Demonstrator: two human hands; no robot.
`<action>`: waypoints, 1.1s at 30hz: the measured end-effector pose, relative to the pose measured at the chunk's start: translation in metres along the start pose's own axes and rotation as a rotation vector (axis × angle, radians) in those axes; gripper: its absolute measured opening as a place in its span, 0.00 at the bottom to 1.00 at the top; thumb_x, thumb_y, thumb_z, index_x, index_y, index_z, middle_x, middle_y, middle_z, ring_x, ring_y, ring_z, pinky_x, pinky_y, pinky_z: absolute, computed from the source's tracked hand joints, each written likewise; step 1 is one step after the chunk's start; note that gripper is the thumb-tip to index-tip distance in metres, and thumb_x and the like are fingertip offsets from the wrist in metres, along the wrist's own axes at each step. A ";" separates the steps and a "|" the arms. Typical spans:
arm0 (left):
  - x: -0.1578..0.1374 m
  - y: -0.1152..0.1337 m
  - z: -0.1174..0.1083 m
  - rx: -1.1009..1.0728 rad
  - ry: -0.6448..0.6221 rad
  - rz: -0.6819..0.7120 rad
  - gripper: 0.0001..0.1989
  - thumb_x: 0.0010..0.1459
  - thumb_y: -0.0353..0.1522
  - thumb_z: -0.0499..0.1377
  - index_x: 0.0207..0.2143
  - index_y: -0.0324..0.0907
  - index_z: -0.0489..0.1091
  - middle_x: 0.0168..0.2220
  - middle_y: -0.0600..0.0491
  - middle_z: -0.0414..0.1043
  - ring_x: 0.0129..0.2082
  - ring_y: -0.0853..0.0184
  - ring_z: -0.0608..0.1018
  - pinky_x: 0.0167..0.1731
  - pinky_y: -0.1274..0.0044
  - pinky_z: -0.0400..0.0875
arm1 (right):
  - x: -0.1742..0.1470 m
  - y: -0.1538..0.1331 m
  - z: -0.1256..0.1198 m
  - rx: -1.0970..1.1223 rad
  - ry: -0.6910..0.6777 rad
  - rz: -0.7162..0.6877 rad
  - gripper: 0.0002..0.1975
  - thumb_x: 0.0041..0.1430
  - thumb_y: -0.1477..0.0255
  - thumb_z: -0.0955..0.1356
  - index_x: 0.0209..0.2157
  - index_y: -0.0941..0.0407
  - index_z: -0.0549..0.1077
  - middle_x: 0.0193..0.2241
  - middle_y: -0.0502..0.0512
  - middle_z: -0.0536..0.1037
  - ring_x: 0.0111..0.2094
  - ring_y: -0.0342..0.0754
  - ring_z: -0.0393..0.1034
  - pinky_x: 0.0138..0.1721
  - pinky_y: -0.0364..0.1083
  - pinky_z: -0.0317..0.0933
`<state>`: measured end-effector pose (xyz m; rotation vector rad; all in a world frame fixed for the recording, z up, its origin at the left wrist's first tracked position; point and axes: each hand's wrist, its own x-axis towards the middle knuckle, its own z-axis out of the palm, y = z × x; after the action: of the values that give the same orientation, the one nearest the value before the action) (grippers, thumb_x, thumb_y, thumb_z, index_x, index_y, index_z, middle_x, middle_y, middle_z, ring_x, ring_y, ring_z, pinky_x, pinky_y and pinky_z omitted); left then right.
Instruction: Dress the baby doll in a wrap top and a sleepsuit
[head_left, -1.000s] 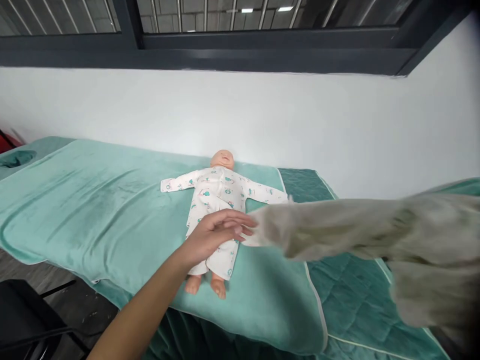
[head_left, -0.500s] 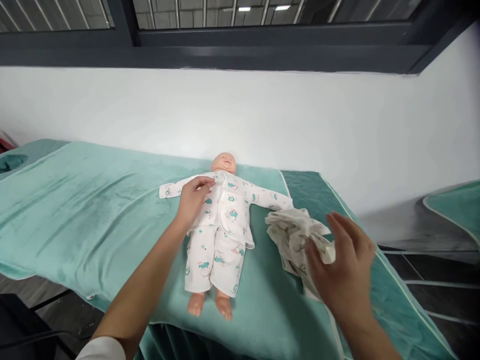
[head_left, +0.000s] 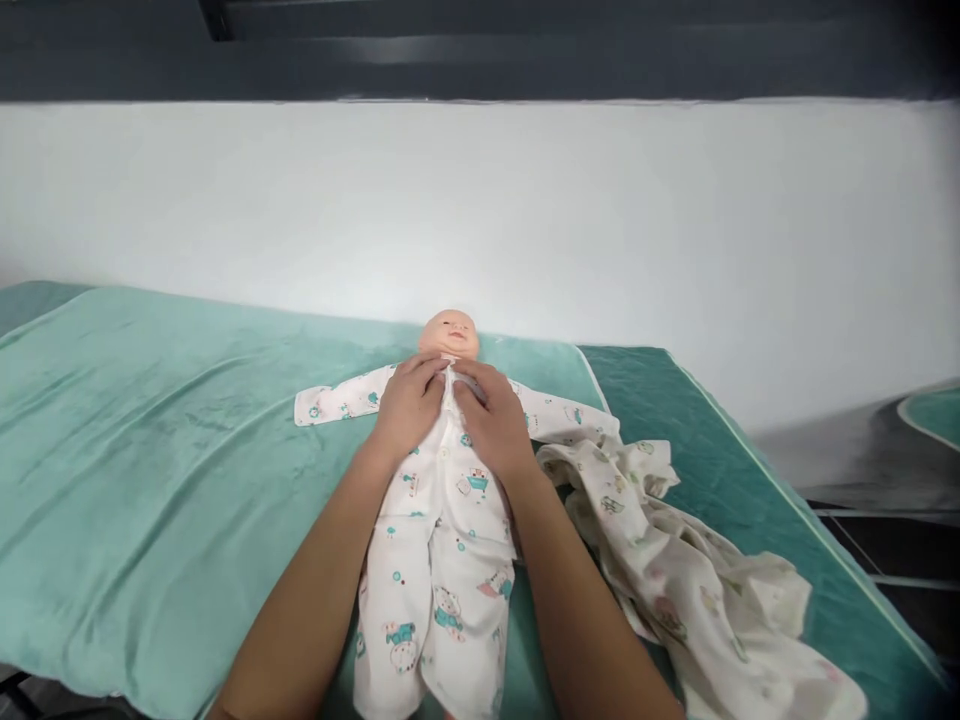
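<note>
A baby doll (head_left: 448, 333) lies on its back in a white pajama top (head_left: 442, 470) and matching printed trousers (head_left: 397, 590), arms stretched out sideways. Both my hands are at the upper front of the top, just below the doll's chin. My left hand (head_left: 411, 398) is closed at one side of the front edge, its fingertips by the collar. Facing it, my right hand (head_left: 491, 410) is closed at the other side, thumb and fingers at the fabric. The fingertips partly hide the collar. A small button shows lower down the front.
Crumpled cream printed baby clothes (head_left: 697, 580) lie right of the doll, next to its sleeve. Light green cloth (head_left: 187, 450) covers the table, with darker green cloth (head_left: 630, 375) to the right. A white wall (head_left: 480, 210) stands behind, under a dark frame (head_left: 480, 60).
My right hand has left the cream clothes, which now lie more spread out, and moved left onto the doll's chest. My left hand has come down onto the top. The view has shifted closer.
</note>
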<state>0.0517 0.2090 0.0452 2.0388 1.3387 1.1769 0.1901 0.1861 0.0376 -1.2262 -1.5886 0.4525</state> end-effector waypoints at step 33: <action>-0.003 0.005 -0.003 0.094 -0.060 0.046 0.20 0.68 0.32 0.46 0.52 0.46 0.75 0.59 0.48 0.71 0.60 0.61 0.71 0.63 0.66 0.62 | 0.002 0.004 -0.008 -0.087 -0.161 -0.042 0.15 0.66 0.68 0.60 0.46 0.52 0.74 0.57 0.57 0.74 0.59 0.55 0.64 0.62 0.60 0.55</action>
<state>0.0513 0.2042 0.0494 2.1644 1.3482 1.0819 0.1997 0.1872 0.0387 -1.2447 -1.7833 0.4693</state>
